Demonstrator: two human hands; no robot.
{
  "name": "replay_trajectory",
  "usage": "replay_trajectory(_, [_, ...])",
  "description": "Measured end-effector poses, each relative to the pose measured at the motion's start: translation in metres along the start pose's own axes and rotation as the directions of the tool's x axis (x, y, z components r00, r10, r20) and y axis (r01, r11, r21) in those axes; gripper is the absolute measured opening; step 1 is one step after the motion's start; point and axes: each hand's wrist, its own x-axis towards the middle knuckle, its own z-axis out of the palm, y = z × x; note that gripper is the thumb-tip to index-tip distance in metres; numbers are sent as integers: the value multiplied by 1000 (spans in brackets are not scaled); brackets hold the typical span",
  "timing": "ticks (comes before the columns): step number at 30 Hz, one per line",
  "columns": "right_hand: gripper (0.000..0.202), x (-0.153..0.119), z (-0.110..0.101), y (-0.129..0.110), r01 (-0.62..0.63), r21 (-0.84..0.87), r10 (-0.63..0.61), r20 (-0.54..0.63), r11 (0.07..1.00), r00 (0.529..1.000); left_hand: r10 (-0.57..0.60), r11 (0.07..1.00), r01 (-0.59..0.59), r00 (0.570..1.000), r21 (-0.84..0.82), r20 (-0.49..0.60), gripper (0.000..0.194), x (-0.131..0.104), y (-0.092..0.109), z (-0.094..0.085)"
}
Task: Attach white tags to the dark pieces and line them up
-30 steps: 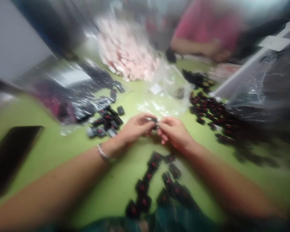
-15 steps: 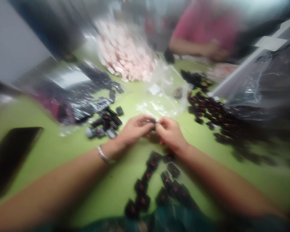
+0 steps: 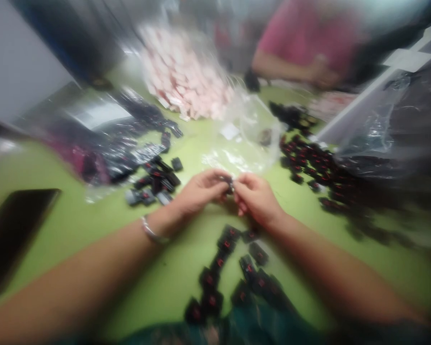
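My left hand [image 3: 203,190] is closed, thumb and forefinger pinching a small dark plastic part [image 3: 230,186]. At the part's other side my right hand [image 3: 256,195] is closed too, its fingertips pressed together against it. Fingers cover much of the part, and blur hides its detail. Below the hands, several black plastic pieces with red marks [image 3: 227,239] lie in two rough rows towards my body. Left of my left hand is a small heap of black and grey pieces [image 3: 160,179].
Clear plastic bags of dark parts [image 3: 118,139] lie at left, near a dark flat phone-like object [image 3: 17,230]. Behind are an empty-looking clear bag [image 3: 247,134] and a bag of pale pink pieces [image 3: 187,81]. Red-marked black parts [image 3: 309,163] spread at right. A person in pink [image 3: 309,43] sits opposite.
My right fingertips have drawn slightly right, and more of the small dark part shows between the hands. The left hand stays nearly in place. The pieces on the table have not moved.
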Motion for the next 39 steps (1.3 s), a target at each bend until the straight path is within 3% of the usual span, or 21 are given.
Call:
replay_trajectory(6, [15,-1,2,-4,31,-204,-37,-27,978,999,33,997,-33,999,74,2,29,0,-1,-2])
replay_trajectory(11, [20,0,5,-5,83,-314,-116,-88,946,989,-24,1000,24,1000,0,-18,31,-1,0,2])
replay_trajectory(16, [23,2,1,-6,30,-91,-31,-8,995,999,-30,984,28,1000,-177,-9,31,0,2,5])
replay_trajectory(21, [21,3,-2,-2,-11,35,10,41,999,999,-8,979,15,999,-204,36,29,1,0,2])
replay_trajectory(28, [17,1,-3,-2,-17,34,15,61,999,998,42,992,-32,996,-124,82,26,1,-4,-1])
replay_trajectory(39, [14,0,2,-7,24,-310,-43,-56,950,998,148,973,-144,989,180,-8,22,0,-4,1])
